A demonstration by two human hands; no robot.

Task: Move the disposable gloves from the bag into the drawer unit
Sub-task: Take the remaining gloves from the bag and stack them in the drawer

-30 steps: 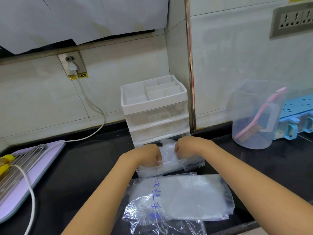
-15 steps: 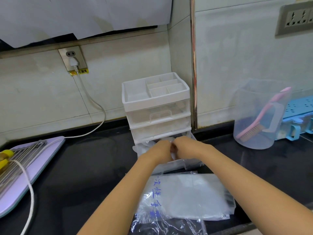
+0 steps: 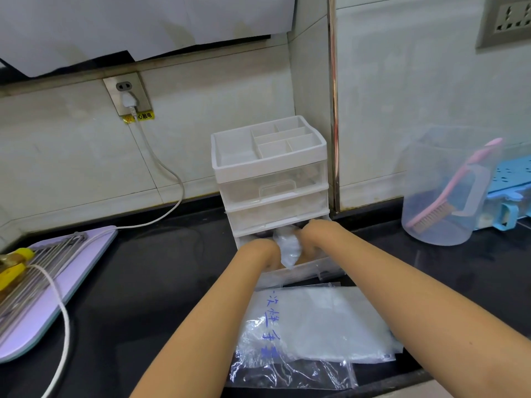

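**Two Pieces of Legible Writing**

On the clear plastic bag (image 3: pixel 316 320) lying nearest the camera: blue Chinese characters, set in a column down its left part. Reads 一次性手, followed by a fifth character too creased and smeared to make out.

On the small yellow label (image 3: pixel 140 116) stuck just under the wall socket (image 3: pixel 126 93): black characters beside a warning symbol. Reads 心触电 clearly; the character ahead of these sits blurred against the symbol and cannot be told for certain.
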